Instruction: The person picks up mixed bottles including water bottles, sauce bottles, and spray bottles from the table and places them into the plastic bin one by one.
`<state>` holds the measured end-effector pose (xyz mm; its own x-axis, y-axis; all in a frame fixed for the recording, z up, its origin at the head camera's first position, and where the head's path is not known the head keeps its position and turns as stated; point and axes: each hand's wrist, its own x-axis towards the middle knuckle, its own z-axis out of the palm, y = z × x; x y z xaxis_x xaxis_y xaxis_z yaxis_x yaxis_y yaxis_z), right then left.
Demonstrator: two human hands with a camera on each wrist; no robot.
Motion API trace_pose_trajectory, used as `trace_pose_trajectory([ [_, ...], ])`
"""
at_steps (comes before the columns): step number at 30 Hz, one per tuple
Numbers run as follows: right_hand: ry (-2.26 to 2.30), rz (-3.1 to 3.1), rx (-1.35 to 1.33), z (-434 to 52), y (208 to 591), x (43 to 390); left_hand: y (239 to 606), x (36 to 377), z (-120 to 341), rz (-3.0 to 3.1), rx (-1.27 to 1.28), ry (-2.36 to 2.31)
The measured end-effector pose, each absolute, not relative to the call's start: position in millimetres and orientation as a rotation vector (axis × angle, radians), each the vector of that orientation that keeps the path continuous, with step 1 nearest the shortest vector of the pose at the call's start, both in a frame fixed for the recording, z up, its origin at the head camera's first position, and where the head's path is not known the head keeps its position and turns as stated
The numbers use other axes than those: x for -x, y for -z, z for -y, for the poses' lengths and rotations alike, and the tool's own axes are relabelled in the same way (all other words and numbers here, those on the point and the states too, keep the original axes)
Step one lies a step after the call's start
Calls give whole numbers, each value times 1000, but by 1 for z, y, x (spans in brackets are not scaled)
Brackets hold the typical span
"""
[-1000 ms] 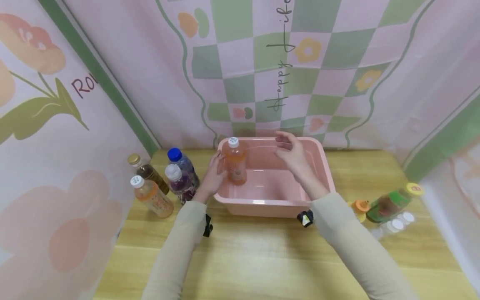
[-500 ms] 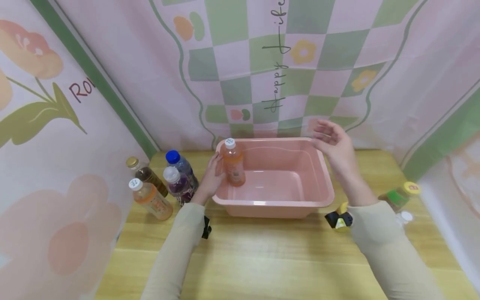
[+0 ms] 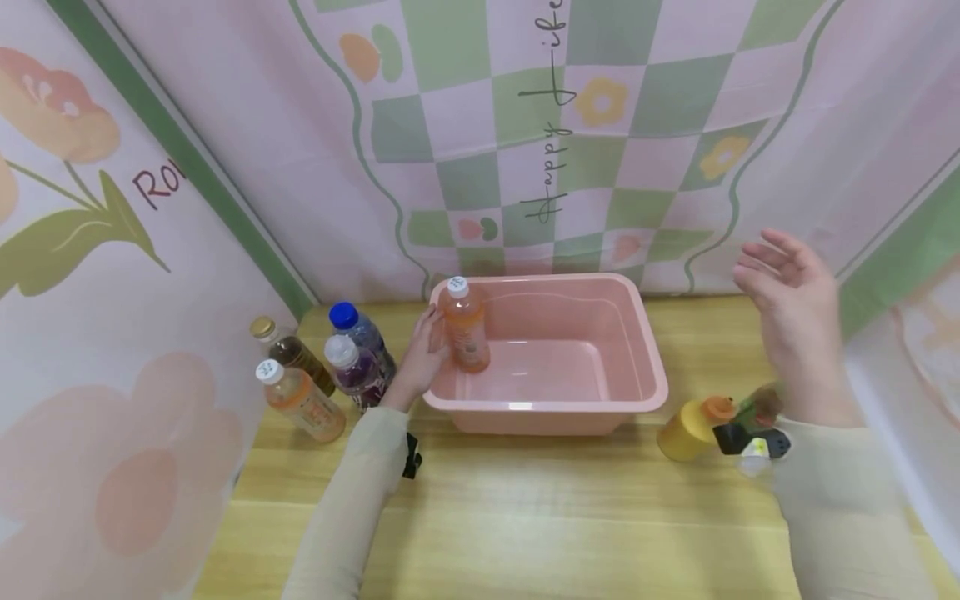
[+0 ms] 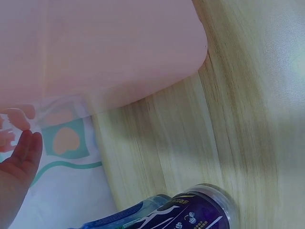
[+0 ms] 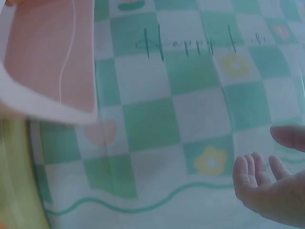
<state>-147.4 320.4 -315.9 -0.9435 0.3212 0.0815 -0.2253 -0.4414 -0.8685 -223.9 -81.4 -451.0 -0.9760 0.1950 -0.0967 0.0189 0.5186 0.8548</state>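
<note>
Across the back hangs the pale pink fabric curtain with green checks (image 3: pixel 562 167), dark script running sideways in the head view: "Happy", clear as day, then what looks like "Life". Over on the left, the white floral curtain (image 3: pixel 82 333) shows "Ro" and a cut-off stroke. Below them, the light wooden table (image 3: pixel 525 517)!

Centre stage, the pink plastic rectangular tub (image 3: pixel 547 407) sits mouth up, its long axis running left to right. The right hand (image 3: pixel 795 292) hangs in the air well to the tub's right, fingers loosely bent and close together, thumb apart from them. The left hand (image 3: pixel 426 354) is at the tub's left rim, fingers nearly straight and pressed together.

Just inside that rim, at the tub's left end, stands the clear bottle of orange drink (image 3: pixel 467 333), white cap up, long axis near vertical; the dark marks on its cap are too small to read. Left of the tub, 4 more bottles bunch up: purple (image 3: pixel 360 375), its pale lettering too small to make out, blue-capped (image 3: pixel 366 329), gold-capped (image 3: pixel 300 354) and a 2nd orange drink (image 3: pixel 306 404). Rightward, there's the yellow squeeze bottle with an orange top (image 3: pixel 684 432).
</note>
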Motion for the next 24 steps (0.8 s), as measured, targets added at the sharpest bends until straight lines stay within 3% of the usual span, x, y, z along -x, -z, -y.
trace_pose_trajectory([
  [24, -2398, 1097, 548, -420, 370, 119, 451, 224, 83, -2573, -199, -1464],
])
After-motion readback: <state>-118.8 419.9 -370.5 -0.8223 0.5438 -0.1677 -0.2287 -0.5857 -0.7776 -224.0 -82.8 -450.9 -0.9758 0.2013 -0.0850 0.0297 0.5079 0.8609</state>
